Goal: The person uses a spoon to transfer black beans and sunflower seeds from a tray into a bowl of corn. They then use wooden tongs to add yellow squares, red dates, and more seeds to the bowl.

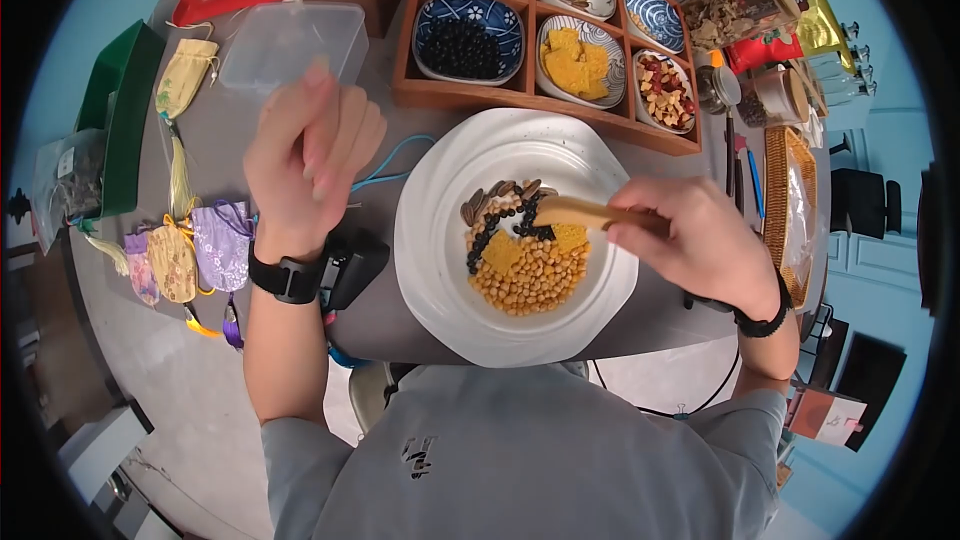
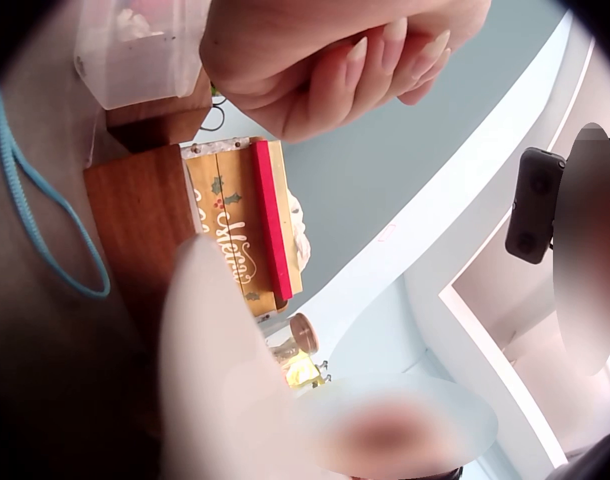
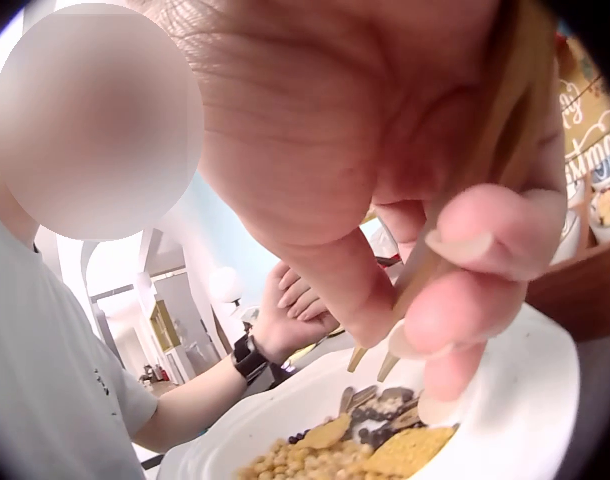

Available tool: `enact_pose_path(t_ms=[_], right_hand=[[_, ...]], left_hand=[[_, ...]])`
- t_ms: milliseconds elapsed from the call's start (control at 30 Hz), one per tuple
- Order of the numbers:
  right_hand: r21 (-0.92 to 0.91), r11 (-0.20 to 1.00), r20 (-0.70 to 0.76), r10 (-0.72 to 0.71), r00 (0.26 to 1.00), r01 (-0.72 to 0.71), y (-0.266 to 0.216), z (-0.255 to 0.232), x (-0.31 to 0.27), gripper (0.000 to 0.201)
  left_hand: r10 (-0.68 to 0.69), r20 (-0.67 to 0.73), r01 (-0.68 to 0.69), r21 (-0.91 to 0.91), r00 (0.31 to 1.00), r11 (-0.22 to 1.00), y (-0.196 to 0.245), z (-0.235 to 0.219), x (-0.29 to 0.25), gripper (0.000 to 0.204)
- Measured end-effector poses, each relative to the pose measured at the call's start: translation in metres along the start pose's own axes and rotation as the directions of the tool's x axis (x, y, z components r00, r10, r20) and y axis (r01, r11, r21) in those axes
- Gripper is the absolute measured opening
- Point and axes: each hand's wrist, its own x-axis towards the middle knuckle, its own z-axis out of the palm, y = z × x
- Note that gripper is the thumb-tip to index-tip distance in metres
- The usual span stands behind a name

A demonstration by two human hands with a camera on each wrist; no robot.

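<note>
A white bowl [image 1: 430, 280] stands at the table's front edge, holding yellow beans [image 1: 530, 280], black beans [image 1: 478, 245], brown striped seeds [image 1: 472, 208] and yellow pieces [image 1: 502, 252]. My right hand [image 1: 700, 240] grips wooden tongs [image 1: 575, 212] over the bowl. The right wrist view shows the two thin tips of the tongs [image 3: 373, 368] below the fingers, above the bowl [image 3: 545, 400]; nothing can be made out between them. Raised left of the bowl, my left hand [image 1: 312, 145] holds nothing, its fingers loosely curled; the left wrist view shows this hand [image 2: 335, 70] too.
Behind the bowl, a wooden divided box [image 1: 460, 95] carries small dishes of black beans, yellow pieces, red fruit and nuts. A clear plastic container [image 1: 290, 45] lies behind my left hand. Drawstring pouches [image 1: 220, 250] are at the left, jars [image 1: 775, 95] and a wicker tray [image 1: 780, 180] at the right.
</note>
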Motion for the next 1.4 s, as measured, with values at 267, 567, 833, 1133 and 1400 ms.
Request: enact_pose_path(t_ms=[267, 567, 833, 1133, 1400], right_hand=[[-0.113, 0.985, 0.131, -0.113, 0.985, 0.128, -0.007, 0.010, 0.016, 0.015], [-0.113, 0.978, 0.189, -0.149, 0.971, 0.173, -0.008, 0.018, 0.028, 0.012], [0.022, 0.987, 0.119, -0.159, 0.980, 0.158, -0.003, 0.006, 0.017, 0.010], [0.240, 0.971, -0.334, 0.087, 0.938, -0.005, 0.024, -0.049, 0.020, 0.013], [0.160, 0.987, -0.319, 0.059, 0.946, -0.007, 0.065, -0.031, 0.051, 0.014]], left_hand=[[-0.003, -0.007, 0.003, -0.017, 1.000, 1.000, 0.001, 0.002, 0.000, 0.053], [0.024, -0.064, -0.026, -0.032, 0.998, 0.999, 0.000, 0.003, 0.001, 0.052], [0.019, -0.073, -0.023, -0.047, 0.997, 0.999, 0.000, 0.003, 0.001, 0.053], [0.010, -0.079, -0.014, -0.052, 0.997, 0.999, 0.000, 0.005, 0.000, 0.053], [0.014, -0.074, -0.017, -0.044, 0.997, 0.999, 0.000, 0.004, 0.000, 0.053]])
